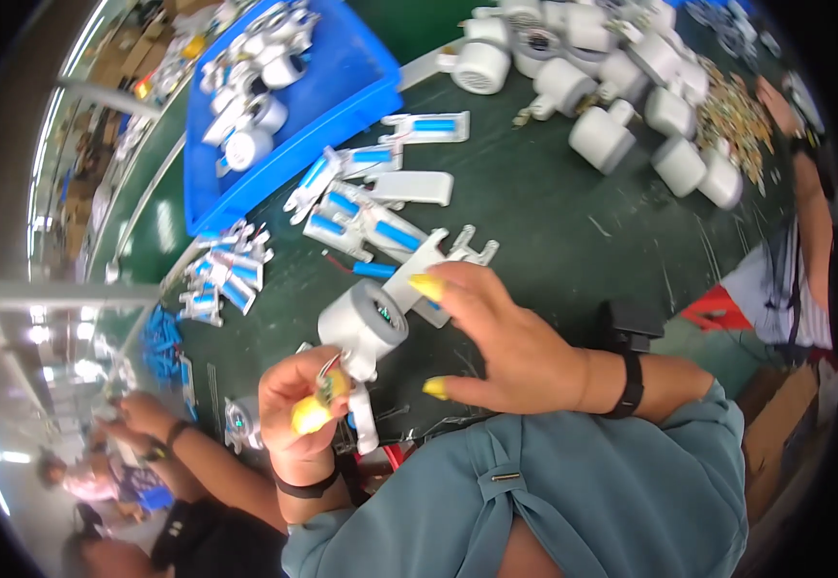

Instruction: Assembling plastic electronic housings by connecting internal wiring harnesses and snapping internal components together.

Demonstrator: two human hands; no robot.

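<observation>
My left hand (298,400) is closed at the neck of a white round plastic housing (361,323), whose open end shows a small green board inside. By its thumb, a small part with thin red and white wires (330,378) sticks out; its kind is hard to tell. My right hand (520,337) is open, thumb and forefinger wide apart. Its forefinger reaches over a flat white plastic handle piece (417,275); whether it touches cannot be told. Yellow covers sit on the fingertips. Close by lies a blue cylindrical battery (373,271) with a red wire.
Several white handle shells with blue batteries (395,234) lie ahead. A blue tray (342,101) with white housings stands far left. More housings (602,140) and a heap of small wired parts (735,120) lie far right. Co-workers' arms (231,486) show at both sides.
</observation>
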